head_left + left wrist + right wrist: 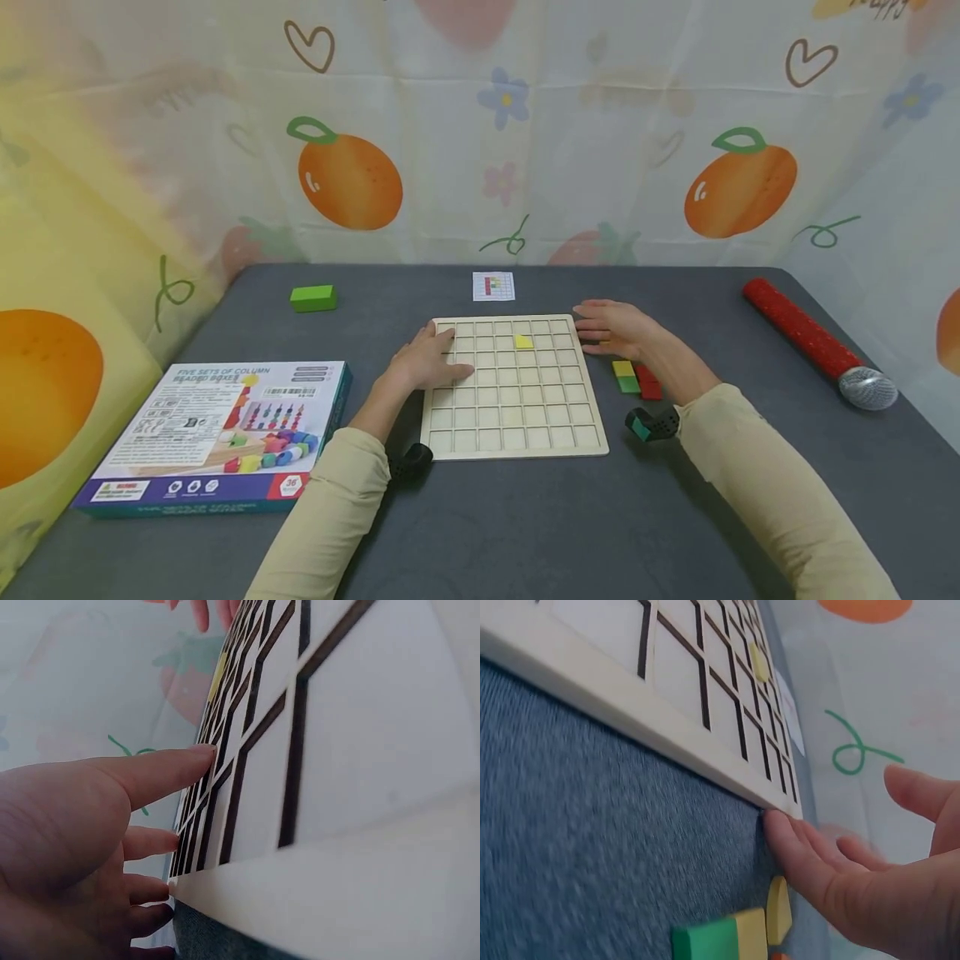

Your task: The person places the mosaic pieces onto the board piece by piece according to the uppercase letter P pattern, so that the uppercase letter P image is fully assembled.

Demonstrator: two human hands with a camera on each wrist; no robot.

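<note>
A pale wooden grid board (514, 457) lies on the dark table, with a yellow piece (523, 342) in one of its upper squares. At the board's left side is my left hand (427, 360), its thumb (172, 771) stretched over the grid and its other fingers at the edge. My right hand (617, 327) is held flat beside the upper right corner, fingertips (780, 825) right at the board's side. Just below that hand sit a yellow-and-green pair of blocks (626, 377) and red blocks (648, 383), partly covered by the wrist.
A bead-toy box (217, 433) lies at the left. Behind it sits a bright green block (313, 298). A small printed card (493, 286) lies beyond the board. On the far right is a red microphone (813, 333) with a silver head. A patterned cloth hangs behind the table.
</note>
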